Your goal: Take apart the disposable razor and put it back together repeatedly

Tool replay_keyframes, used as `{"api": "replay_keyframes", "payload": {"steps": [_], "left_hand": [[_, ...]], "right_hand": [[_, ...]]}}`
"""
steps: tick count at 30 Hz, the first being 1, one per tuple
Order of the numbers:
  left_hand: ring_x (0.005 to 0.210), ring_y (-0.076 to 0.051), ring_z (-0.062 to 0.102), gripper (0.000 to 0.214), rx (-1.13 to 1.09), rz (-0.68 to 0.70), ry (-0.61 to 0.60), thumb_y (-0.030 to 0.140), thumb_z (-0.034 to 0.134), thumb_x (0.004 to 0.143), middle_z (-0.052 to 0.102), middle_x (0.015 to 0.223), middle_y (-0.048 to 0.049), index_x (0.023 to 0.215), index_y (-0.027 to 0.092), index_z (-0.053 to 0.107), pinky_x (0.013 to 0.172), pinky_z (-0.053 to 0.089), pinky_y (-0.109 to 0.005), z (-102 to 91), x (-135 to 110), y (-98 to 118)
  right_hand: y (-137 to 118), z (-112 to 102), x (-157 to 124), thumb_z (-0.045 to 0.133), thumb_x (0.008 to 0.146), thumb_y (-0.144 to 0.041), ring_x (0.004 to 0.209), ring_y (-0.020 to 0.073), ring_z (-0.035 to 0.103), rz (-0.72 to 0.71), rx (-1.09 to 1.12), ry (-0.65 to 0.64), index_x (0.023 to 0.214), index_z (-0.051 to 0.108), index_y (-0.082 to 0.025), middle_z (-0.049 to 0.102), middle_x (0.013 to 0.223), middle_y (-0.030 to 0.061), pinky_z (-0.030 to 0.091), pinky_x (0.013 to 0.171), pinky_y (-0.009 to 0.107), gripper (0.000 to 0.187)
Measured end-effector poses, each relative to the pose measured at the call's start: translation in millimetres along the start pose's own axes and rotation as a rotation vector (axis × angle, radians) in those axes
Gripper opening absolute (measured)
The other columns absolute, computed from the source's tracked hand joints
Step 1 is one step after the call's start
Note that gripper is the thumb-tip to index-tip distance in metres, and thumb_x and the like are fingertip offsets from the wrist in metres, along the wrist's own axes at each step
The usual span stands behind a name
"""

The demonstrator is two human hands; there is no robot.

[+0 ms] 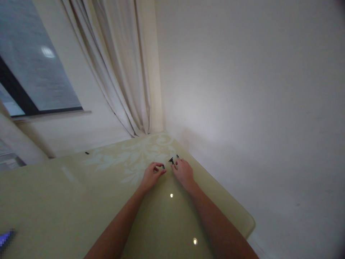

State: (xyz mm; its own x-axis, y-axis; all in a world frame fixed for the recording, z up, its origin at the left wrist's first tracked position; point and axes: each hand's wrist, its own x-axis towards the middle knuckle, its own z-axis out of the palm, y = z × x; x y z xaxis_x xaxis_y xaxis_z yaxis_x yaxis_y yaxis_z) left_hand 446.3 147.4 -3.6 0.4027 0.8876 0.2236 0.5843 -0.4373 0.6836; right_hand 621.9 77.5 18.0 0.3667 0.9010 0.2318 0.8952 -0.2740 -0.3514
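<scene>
Closest in, both bare forearms come up from the bottom edge over a glossy yellowish table (54, 201). There's a blurry blue thing (5, 238) at the lower left edge of the frame, can't make out what it is. Two bright light spots (171, 195) sit on the tabletop between the arms.

A bit further up, around the middle of the frame, the hands are near each other but not touching. The left hand (152, 176) is curled, fingers bent in with the tips close to the thumb. There's a tiny dark speck (163, 167) right at those fingertips, but it's way too small to say whether it's actually pinched or just lying there. The right hand (183, 172) rests low on the table, fingers pointing to the upper left. Just past its fingertips is a small black part (171, 160), on the table over the pale floral pattern. Touching or only beside it? Honestly can't tell, and I can't tell if that hand grips anything either.

Further back on the left, well apart from the hands, a lone dark bit (86, 153) lies near the table's far edge. Behind the table corner hangs a cream curtain (126, 72), with a window (32, 72) in the upper left and a plain white wall (256, 90) filling the right.
</scene>
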Motion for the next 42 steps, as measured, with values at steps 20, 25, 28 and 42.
{"api": "replay_keyframes", "payload": {"steps": [20,25,28,42], "left_hand": [[0.128,-0.035,0.067,0.054,0.179,-0.206,0.192,0.068,0.066,0.076,0.071,0.142,-0.01,0.105,0.025,0.081,0.115,0.048,-0.049,-176.9,-125.0,-157.3],[0.134,-0.036,0.064,0.058,0.148,-0.212,0.16,0.069,0.065,0.077,0.069,0.144,-0.0104,0.111,0.025,0.081,0.119,0.043,-0.05,-178.9,-126.5,-156.2],[0.135,-0.037,0.063,0.06,0.123,-0.217,0.148,0.07,0.067,0.076,0.069,0.144,-0.0126,0.111,0.023,0.081,0.12,0.042,-0.051,-180.7,-127.9,-155.4],[0.133,-0.037,0.065,0.062,0.08,-0.258,0.174,0.064,0.072,0.073,0.072,0.139,-0.0148,0.115,0.019,0.08,0.119,0.044,-0.052,-187.7,-126.4,-154.0]], "right_hand": [[-141.8,32.3,-33.9,0.066,0.093,-0.025,0.094,0.022,0.073,-0.259,0.205,-0.256,0.1,0.076,-0.019,0.08,0.099,0.0082,0.047,0.077,0.027,0.014],[-195.8,54.1,-44.1,0.063,0.094,-0.028,0.098,0.0257,0.074,-0.274,0.218,-0.316,0.1,0.076,-0.019,0.079,0.105,0.0121,0.051,0.08,0.031,0.017],[-217.8,61.7,-47.1,0.061,0.094,-0.026,0.102,0.0276,0.074,-0.269,0.228,-0.335,0.103,0.075,-0.017,0.078,0.108,0.0146,0.053,0.083,0.032,0.019],[-221.5,63.0,-46.3,0.071,0.093,-0.043,0.099,0.0278,0.074,-0.254,0.222,-0.324,0.104,0.076,-0.017,0.079,0.105,0.0142,0.052,0.078,0.031,0.028]]}}
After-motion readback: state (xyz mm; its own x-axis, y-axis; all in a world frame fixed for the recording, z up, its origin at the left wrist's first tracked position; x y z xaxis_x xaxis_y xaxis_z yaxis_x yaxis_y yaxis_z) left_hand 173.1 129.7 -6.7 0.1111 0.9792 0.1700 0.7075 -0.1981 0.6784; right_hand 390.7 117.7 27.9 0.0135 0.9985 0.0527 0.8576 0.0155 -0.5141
